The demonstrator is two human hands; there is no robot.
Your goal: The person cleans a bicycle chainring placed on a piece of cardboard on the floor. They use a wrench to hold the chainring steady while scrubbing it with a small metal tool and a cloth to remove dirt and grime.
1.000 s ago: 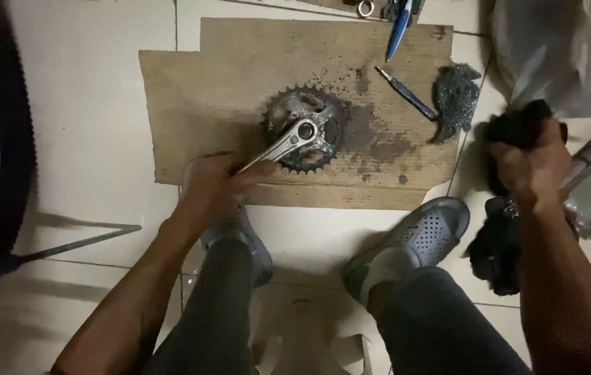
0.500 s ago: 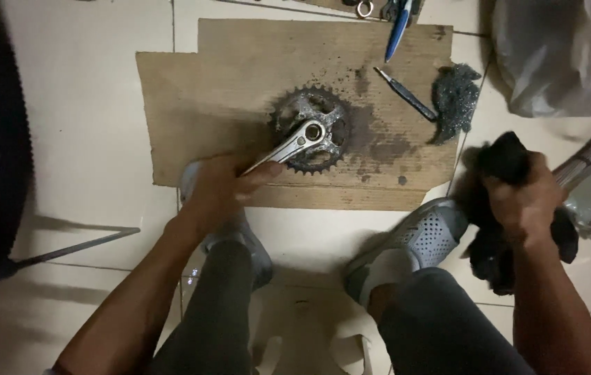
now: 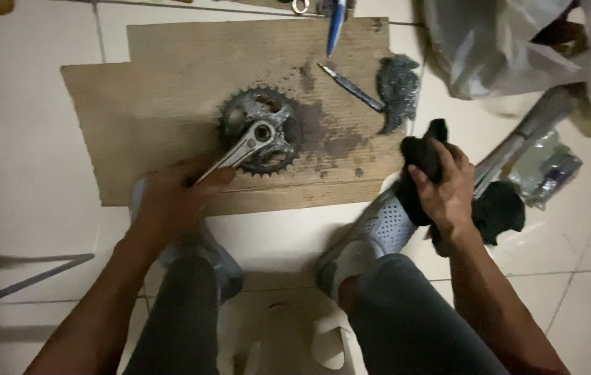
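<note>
The left hand (image 3: 170, 198) closes around the silver crank arm, steadying the greasy crankset (image 3: 259, 130) on the cardboard sheet (image 3: 149, 104) that shields the floor; the right hand (image 3: 444, 191) clutches a black rag (image 3: 421, 156) beside it

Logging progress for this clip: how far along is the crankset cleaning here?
Early to midway, it seems. Done: the crankset lies on the cardboard, with dark smears beside it, and steel wool and a small tool lie near it. In hand: the left hand grips the crank arm, and the right hand clutches a black rag off the cardboard. Left: the chainrings look grimy, and the rag is not on them yet.
</note>
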